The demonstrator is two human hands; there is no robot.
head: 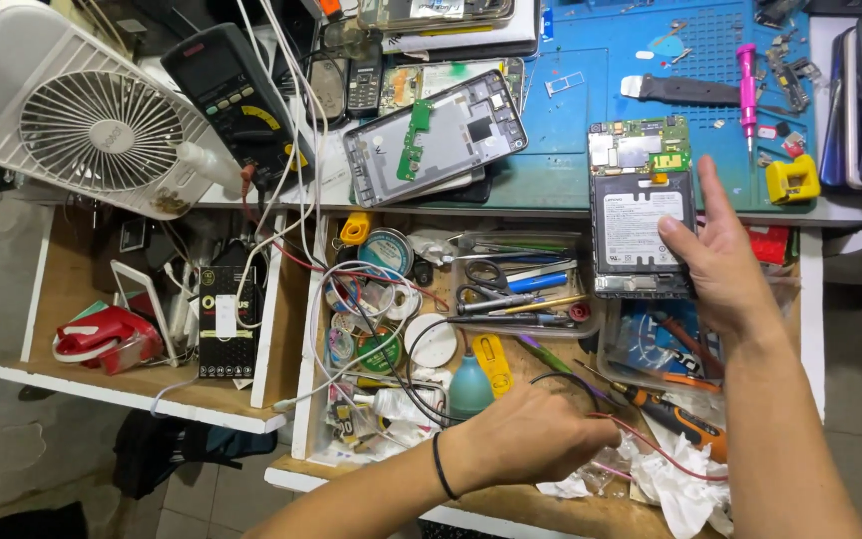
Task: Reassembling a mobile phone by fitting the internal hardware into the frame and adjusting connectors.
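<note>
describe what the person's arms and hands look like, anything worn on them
Both forearms are bare, with no sleeves in view and no gloves. The left hand has a thin black band around its wrist. The right hand wears nothing visible: no ring, watch or band shows on it.

The worktop (571, 150) runs across the top of the frame, with two open drawers below it. A fan (102, 125) sits at upper left, a multimeter (231, 95) just right of it, and a phone back shell (436, 135) at upper centre. The right hand (720, 269) holds an opened phone (641, 215) at centre right, over the worktop's edge. The left hand (531, 434) lies at lower centre in the right drawer (306, 379), right of a blower bulb (471, 389). Scissors (486, 279) lie above it in a tray.
</note>
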